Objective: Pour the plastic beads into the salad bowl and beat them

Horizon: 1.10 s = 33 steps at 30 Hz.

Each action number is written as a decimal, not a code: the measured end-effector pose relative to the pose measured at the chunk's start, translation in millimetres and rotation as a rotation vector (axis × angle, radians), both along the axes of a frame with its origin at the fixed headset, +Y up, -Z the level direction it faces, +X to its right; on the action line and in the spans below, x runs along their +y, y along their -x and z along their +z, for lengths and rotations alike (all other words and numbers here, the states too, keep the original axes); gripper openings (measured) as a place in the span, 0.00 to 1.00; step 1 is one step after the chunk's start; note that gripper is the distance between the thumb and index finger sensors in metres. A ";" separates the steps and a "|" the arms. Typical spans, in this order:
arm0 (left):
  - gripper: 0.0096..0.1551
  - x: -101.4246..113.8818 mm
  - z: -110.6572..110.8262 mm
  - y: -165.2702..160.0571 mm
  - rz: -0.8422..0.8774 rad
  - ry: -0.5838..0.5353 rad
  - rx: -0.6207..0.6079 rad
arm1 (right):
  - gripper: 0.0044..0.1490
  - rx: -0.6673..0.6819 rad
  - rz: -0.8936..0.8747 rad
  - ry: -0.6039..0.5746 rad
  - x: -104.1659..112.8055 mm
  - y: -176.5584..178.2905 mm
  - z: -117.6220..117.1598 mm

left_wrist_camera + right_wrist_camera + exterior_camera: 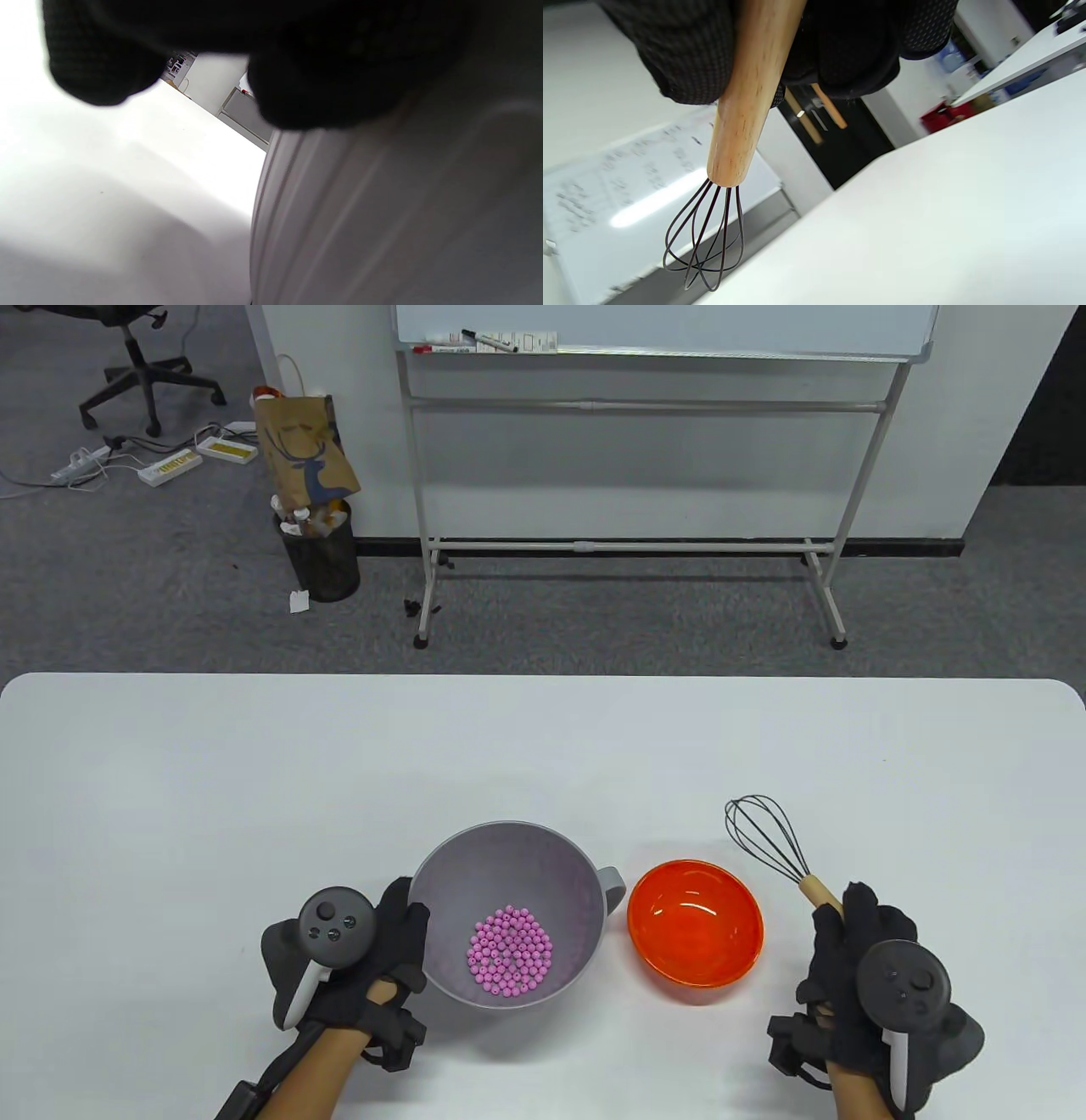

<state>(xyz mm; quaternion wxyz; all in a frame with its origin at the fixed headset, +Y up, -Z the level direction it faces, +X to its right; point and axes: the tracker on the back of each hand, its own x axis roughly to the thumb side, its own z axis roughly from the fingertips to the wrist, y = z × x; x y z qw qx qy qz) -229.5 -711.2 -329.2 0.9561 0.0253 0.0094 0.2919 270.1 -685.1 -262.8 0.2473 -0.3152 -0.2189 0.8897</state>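
Note:
A grey salad bowl (441, 869) with a side handle stands near the table's front edge, and a round patch of pink plastic beads (509, 949) lies in its bottom. My left hand (399, 933) grips the bowl's left rim, thumb on the edge; the left wrist view shows the bowl's ribbed outer wall (382, 212) under my dark fingers (322, 84). An orange bowl (694, 931) with nothing in it sits right of the grey one. My right hand (848, 950) holds the wooden handle of a black wire whisk (768, 836), its wires pointing away over the table (704, 250).
The white table (543, 746) reaches far behind and beside both bowls. Beyond its far edge stand a whiteboard on a frame (628, 432), a black waste bin (321, 551) with a paper bag, and an office chair (144, 364).

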 end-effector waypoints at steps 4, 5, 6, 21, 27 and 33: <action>0.32 0.0 0.0 0.2 -0.001 0.000 0.000 | 0.34 -0.061 0.079 0.184 -23.0 -8.4 -10.0; 0.32 -0.1 0.0 0.3 -0.002 0.000 0.000 | 0.34 -0.055 0.082 0.238 -26.6 -9.2 -12.1; 0.32 -0.1 0.0 0.3 -0.002 -0.001 -0.001 | 0.34 -0.047 0.076 0.372 -35.3 -10.9 -16.4; 0.33 -0.9 0.1 0.7 0.019 0.004 -0.011 | 0.34 0.000 0.035 0.691 -67.1 -9.4 -29.7; 0.38 4.0 2.4 4.9 0.019 0.024 -0.030 | 0.39 0.032 0.042 0.589 -51.3 -0.5 -25.7; 0.42 33.0 9.0 13.3 -0.104 -0.016 -0.041 | 0.44 0.250 0.149 0.325 1.9 51.5 -15.4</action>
